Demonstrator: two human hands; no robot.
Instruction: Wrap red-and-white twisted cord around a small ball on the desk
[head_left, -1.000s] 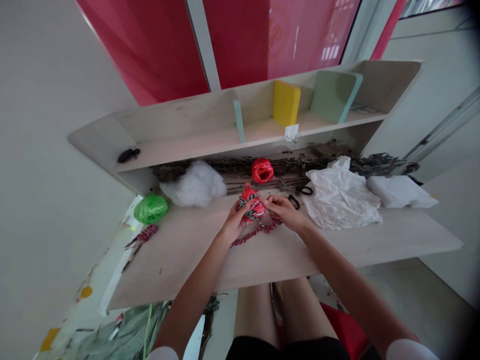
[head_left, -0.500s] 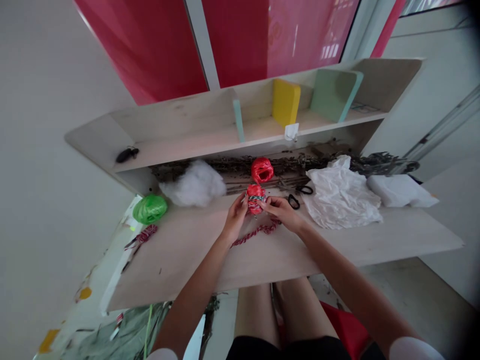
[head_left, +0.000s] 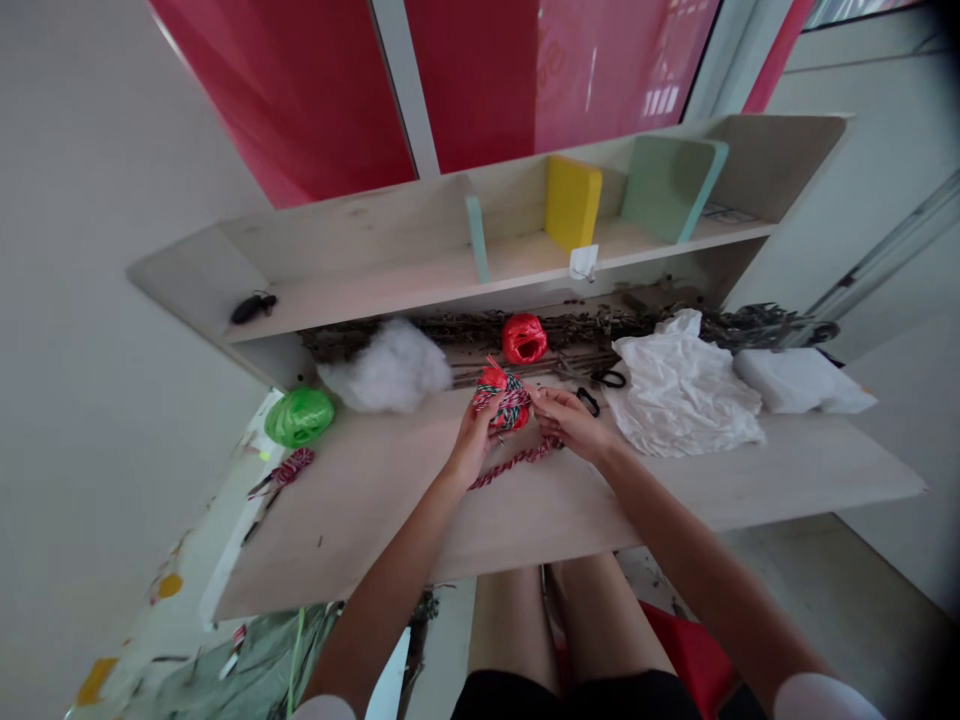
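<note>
Red bundle [head_left: 501, 400], striped cord [head_left: 514, 398] around, between fingers [head_left: 547, 402]

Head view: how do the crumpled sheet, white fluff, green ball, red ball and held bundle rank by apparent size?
1. Crumpled sheet
2. White fluff
3. Green ball and held bundle: too close to rank, as the bundle is partly covered
4. Red ball

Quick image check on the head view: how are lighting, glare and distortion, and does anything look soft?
Head view: lighting dim and muted; pale glare streaks on the red panel at upper right; apparent wide-angle stretching toward the edges, with the shelf slanting; darkness blotting the right edge; fine strands on the red bundle in the left hand look soft.
</note>
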